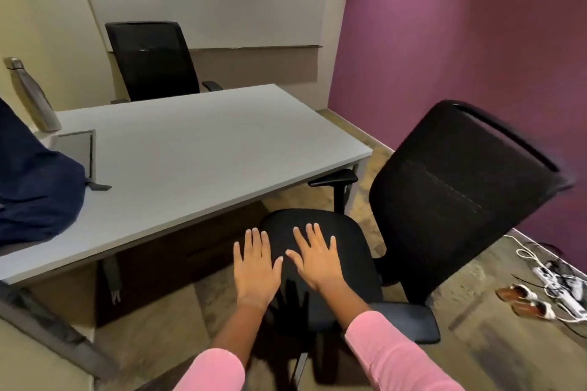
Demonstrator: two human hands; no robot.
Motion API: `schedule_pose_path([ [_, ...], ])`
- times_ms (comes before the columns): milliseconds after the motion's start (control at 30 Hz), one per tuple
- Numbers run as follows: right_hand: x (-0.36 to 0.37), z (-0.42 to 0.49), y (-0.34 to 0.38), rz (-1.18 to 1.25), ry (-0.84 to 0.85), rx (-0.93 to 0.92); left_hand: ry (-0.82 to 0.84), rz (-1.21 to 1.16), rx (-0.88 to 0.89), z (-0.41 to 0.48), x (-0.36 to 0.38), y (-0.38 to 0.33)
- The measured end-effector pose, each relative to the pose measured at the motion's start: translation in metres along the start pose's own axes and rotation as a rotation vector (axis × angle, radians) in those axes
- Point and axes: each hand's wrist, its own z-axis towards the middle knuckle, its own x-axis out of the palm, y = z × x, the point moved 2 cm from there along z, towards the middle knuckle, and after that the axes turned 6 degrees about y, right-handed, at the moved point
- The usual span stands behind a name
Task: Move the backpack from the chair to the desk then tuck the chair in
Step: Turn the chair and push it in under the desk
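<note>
Already navy backpack (35, 187) on desk (197, 149)

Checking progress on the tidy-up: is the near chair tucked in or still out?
Out. The chair sits turned sideways beside the desk, its whole seat visible outside the desk edge.

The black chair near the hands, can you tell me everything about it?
The black chair is an office swivel chair with a tall mesh-looking back, a padded seat and two armrests. It stands on the floor beside the desk, turned sideways, not tucked in. Its seat is bare. The left hand and right hand are spread open above the seat; contact is unclear.
</note>
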Motion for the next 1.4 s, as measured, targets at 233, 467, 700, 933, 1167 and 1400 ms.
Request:
schedule_pose_path([
  [233,0.007,-0.059,-0.076,-0.003,0.001,0.082,-0.034,0.002,0.066,-0.024,0.010,-0.080],
  [467,0.019,-0.069,-0.131,-0.037,0.037,0.093,0.004,-0.005,0.102,-0.018,0.038,-0.145],
  [700,0.029,-0.049,-0.181,-0.068,0.124,0.045,0.086,-0.042,0.018,0.003,0.072,-0.190],
  [933,0.026,-0.021,-0.214,-0.121,0.200,-0.074,0.110,-0.038,-0.163,0.014,0.083,-0.209],
  [1167,0.024,0.000,-0.222,-0.114,0.227,-0.283,0.108,-0.076,-0.408,0.010,0.087,-0.226],
  [1400,0.027,0.008,-0.246,-0.238,0.298,-0.559,0.096,-0.130,-0.723,-0.002,0.091,-0.269],
])
